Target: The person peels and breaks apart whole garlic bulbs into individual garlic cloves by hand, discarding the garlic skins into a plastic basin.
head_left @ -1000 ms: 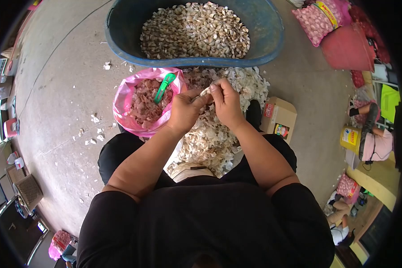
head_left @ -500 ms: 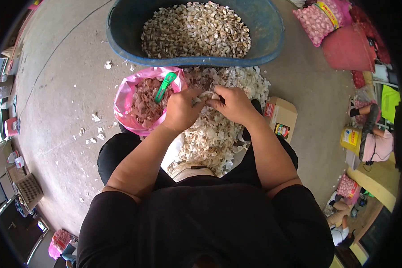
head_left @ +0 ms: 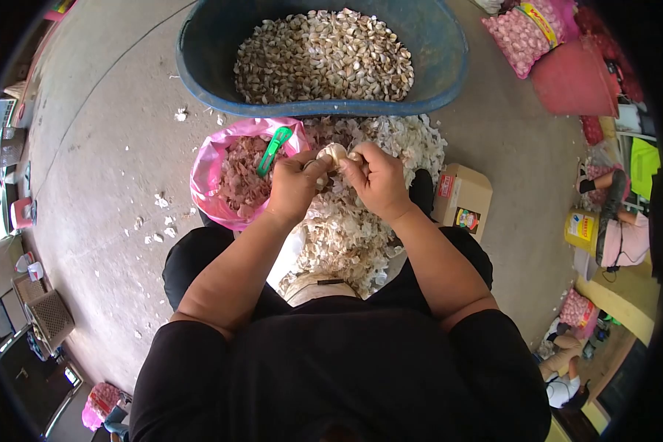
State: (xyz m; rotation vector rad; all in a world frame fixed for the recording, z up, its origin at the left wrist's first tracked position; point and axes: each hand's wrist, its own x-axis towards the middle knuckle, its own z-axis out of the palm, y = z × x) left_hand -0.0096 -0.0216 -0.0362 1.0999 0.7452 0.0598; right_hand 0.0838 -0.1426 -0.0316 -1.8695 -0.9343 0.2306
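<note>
Between my two hands is a pale garlic bulb (head_left: 334, 152), held above a heap of papery garlic skins (head_left: 346, 228). My left hand (head_left: 295, 181) is closed on its left side, with thumb and fingers pinching. From the other side my right hand (head_left: 376, 179) grips it, thumb pressed against the bulb. Left of the hands, a pink plastic bag (head_left: 205, 173) holds reddish skins, and a green-handled knife or cutter (head_left: 274, 151) lies on top of them. Just beyond the heap stands a big blue tub (head_left: 449, 62) with many loose garlic cloves (head_left: 324, 59) inside.
A cardboard box (head_left: 464, 195) sits right of my knee. Farther right are a mesh bag of garlic bulbs (head_left: 524, 37), a red tub (head_left: 574, 77) and a yellow container (head_left: 580, 228). Other people (head_left: 626, 239) sit along the right edge. Skin scraps dot the concrete floor (head_left: 118, 177).
The garlic bulb now shows more plainly between my fingers, and both hands have shifted their hold slightly. The whole view has tipped a little, so the tub appears lower.
</note>
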